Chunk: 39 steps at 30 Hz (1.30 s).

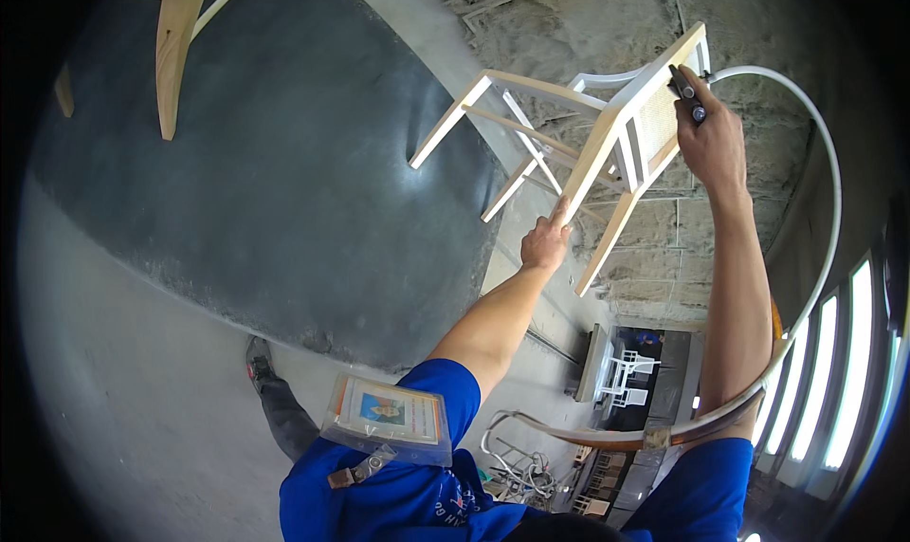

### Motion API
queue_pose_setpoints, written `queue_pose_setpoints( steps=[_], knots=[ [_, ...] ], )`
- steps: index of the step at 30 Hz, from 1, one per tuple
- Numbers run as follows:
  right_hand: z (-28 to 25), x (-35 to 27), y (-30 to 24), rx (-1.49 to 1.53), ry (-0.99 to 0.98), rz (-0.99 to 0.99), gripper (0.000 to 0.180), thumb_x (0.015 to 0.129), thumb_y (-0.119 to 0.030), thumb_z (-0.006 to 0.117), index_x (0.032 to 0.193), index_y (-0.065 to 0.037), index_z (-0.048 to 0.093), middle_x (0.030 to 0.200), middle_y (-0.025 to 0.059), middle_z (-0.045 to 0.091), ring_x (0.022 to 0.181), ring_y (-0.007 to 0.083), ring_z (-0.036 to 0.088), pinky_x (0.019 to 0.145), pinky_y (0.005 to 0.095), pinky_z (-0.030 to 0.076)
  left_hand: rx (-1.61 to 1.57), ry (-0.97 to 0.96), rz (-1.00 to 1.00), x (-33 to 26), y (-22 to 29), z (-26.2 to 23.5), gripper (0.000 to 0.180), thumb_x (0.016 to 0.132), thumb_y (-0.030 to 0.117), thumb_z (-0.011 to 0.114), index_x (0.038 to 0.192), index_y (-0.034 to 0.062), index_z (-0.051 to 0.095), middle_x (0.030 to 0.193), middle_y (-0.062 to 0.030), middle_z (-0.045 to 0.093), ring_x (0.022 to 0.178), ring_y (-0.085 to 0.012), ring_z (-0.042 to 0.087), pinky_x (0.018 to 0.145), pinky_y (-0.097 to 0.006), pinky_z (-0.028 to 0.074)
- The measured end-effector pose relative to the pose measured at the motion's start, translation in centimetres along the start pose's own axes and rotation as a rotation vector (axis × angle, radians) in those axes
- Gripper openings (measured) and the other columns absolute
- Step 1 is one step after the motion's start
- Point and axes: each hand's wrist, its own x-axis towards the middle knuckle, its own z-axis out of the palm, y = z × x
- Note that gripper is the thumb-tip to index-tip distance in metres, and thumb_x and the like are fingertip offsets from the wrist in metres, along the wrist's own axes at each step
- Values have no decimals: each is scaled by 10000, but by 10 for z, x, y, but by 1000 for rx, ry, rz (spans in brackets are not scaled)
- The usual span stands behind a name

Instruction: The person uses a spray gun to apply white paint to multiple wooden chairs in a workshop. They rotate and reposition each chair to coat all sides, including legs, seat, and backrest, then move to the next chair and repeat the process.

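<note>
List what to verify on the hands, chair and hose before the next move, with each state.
1. Left hand on the chair: ok, holding its wooden frame.
2. Right hand on the dark tool: ok, gripped.
3. Trigger finger position: cannot tell.
4. Hose free of kinks: ok where visible, a smooth loop.
5. Hose clear of the right arm: cannot tell; they overlap in view.

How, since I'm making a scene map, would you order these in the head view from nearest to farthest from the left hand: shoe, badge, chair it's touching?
From the left hand:
1. Chair: in contact, up and right.
2. Badge: below, to the left.
3. Shoe: farthest left.
</note>
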Motion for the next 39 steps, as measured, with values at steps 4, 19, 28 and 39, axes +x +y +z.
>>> queue_pose_setpoints(
  steps=[4, 19, 28, 39],
  knots=[
    [41, -14, -30, 115, -144, 144, 418, 983, -203, 629, 1401, -200, 645, 965, 263, 750, 909, 408, 747, 864, 487, 579, -36, 4, 0, -4, 2, -1, 712, 1020, 386, 580, 1623, 425, 205, 1106, -201, 640, 923, -405, 719, 841, -516, 582],
    [165, -18, -45, 254, -107, 78, 451, 913, -201, 659, 1364, -186, 661, 981, 257, 736, 906, 439, 716, 841, 502, 556, -51, -6, -5, -3, 5, -8, 685, 1022, 368, 573, 1618, 400, 237, 1091, -195, 640, 878, -391, 721, 813, -512, 592],
    [242, -16, -76, 498, -301, -124, 430, 911, -229, 655, 1337, -178, 679, 976, 268, 734, 949, 430, 712, 902, 465, 556, -50, 67, 52, 0, -10, 14, 545, 987, 315, 603, 1504, 278, 436, 1026, -223, 641, 852, -416, 719, 774, -515, 601],
    [189, -107, -111, 729, -630, -92, 447, 926, -205, 653, 1373, -185, 656, 1027, 237, 745, 986, 394, 719, 938, 453, 544, 31, 71, 51, 16, -17, 20, 693, 1026, 347, 586, 1639, 234, 283, 1383, -284, 560, 1281, -414, 515, 1101, -489, 369]
  ],
)
